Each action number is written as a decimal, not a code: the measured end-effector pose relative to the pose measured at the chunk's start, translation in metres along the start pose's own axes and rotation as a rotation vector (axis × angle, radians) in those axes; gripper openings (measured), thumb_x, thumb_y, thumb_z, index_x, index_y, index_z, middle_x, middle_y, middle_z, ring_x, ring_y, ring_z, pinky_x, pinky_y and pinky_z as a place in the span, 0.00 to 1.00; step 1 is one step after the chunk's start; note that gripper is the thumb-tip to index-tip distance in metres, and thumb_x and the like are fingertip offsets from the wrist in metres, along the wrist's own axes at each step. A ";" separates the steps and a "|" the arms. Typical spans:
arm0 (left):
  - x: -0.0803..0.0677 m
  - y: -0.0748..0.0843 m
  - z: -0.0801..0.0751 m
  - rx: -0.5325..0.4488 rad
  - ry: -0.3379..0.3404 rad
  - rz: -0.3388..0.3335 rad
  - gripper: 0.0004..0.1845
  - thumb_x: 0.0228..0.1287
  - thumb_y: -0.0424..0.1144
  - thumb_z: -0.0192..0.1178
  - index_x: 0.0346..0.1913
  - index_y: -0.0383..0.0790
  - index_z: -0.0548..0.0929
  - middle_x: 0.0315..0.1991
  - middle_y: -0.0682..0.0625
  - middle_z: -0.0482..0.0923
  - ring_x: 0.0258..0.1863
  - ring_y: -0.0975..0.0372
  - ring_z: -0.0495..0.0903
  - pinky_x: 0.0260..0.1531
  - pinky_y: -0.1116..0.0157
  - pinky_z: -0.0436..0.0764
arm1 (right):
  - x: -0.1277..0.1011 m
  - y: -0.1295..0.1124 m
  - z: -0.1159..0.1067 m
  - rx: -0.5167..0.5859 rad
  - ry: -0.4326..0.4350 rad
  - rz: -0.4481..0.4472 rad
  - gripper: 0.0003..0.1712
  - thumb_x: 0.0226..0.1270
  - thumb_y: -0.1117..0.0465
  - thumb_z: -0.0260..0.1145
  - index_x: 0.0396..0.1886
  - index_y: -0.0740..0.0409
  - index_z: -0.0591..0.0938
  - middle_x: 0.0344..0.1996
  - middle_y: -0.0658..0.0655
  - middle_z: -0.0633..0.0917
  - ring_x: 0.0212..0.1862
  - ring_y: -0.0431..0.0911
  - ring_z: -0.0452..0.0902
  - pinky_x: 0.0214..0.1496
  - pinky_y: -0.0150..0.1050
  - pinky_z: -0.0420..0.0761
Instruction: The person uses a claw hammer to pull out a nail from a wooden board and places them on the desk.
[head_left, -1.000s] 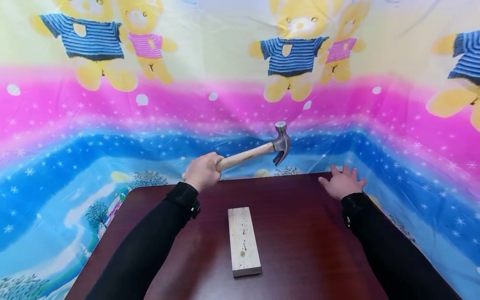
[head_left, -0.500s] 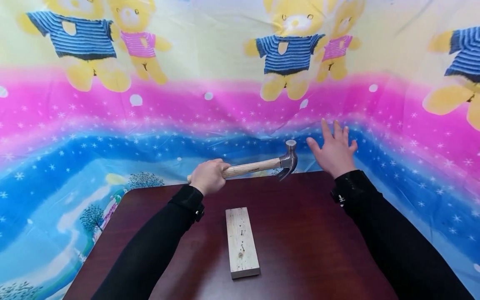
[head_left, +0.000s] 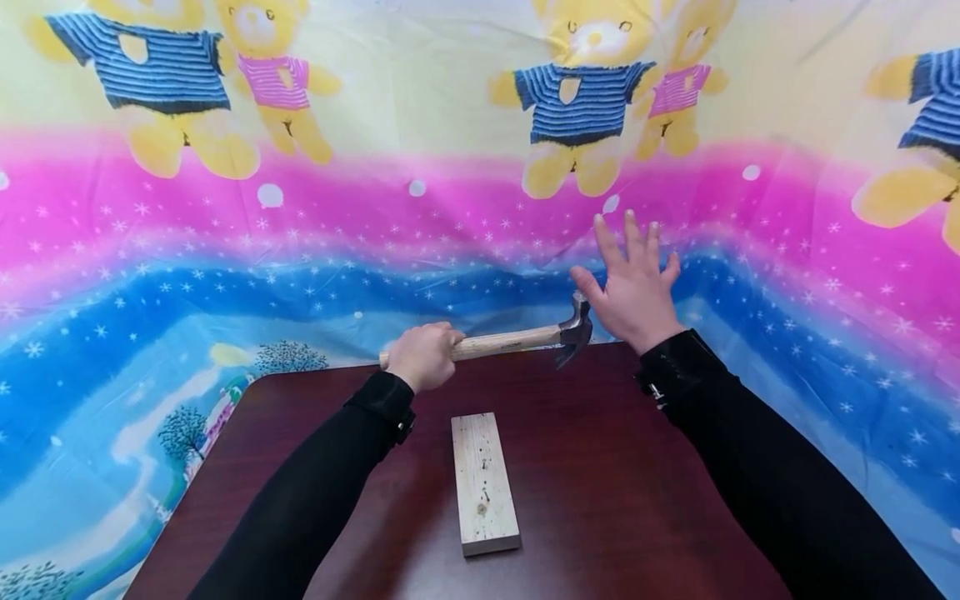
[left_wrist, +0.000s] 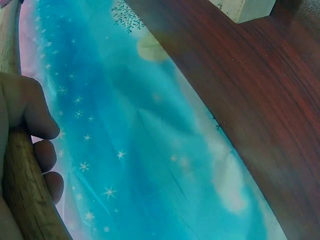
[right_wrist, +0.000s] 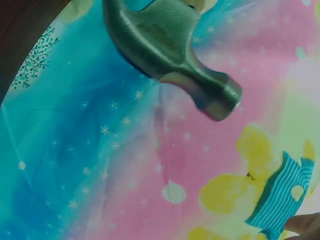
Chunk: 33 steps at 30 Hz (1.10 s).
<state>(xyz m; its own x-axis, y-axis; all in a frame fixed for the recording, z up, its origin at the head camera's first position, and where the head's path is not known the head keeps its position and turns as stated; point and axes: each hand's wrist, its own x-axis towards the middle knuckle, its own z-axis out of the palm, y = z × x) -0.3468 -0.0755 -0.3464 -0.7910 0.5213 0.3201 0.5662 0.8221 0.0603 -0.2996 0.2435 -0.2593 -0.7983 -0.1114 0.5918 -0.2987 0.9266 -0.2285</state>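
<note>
A claw hammer with a pale wooden handle is held in my left hand, raised near the table's far edge. Its metal head points right, the striking face up and the claw down. In the left wrist view my fingers curl round the wooden handle. My right hand is lifted with fingers spread, beside the hammer head, which it partly overlaps in the head view. The right wrist view shows the hammer head close by, with one fingertip at the lower right corner. A wooden block lies lengthwise on the table.
The dark red-brown table has a rounded far left corner. Behind and beside it hangs a printed cloth with bears and snowflakes. Small dark marks and a knot run along the block's top face.
My right hand has risen from the table's far right corner and moved left to the hammer head. The hammer has lowered slightly, its handle turning closer to level.
</note>
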 end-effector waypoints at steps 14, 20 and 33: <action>0.002 0.013 0.002 0.033 0.028 0.042 0.31 0.49 0.24 0.55 0.57 0.48 0.87 0.53 0.53 0.83 0.42 0.56 0.84 0.18 0.69 0.74 | -0.005 -0.026 0.022 -0.115 0.057 -0.147 0.51 0.68 0.23 0.43 0.82 0.38 0.42 0.78 0.55 0.27 0.75 0.58 0.16 0.68 0.68 0.22; 0.004 0.022 0.000 0.056 0.001 0.076 0.29 0.52 0.25 0.57 0.58 0.49 0.86 0.52 0.54 0.83 0.41 0.57 0.83 0.26 0.64 0.80 | -0.011 -0.032 0.034 -0.159 0.027 -0.225 0.56 0.63 0.19 0.40 0.82 0.40 0.41 0.77 0.56 0.25 0.75 0.57 0.14 0.68 0.67 0.23; 0.005 0.034 -0.008 0.097 0.012 0.121 0.28 0.52 0.26 0.58 0.55 0.50 0.87 0.41 0.55 0.80 0.26 0.61 0.75 0.23 0.64 0.76 | -0.025 -0.035 0.063 -0.203 -0.291 -0.248 0.62 0.57 0.18 0.52 0.82 0.38 0.39 0.78 0.58 0.27 0.75 0.58 0.16 0.70 0.67 0.28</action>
<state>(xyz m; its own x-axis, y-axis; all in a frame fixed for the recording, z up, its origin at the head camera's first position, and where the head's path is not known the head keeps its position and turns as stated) -0.3300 -0.0468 -0.3347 -0.7154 0.6153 0.3311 0.6313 0.7723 -0.0712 -0.3022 0.1910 -0.3147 -0.8383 -0.4090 0.3606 -0.4141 0.9078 0.0670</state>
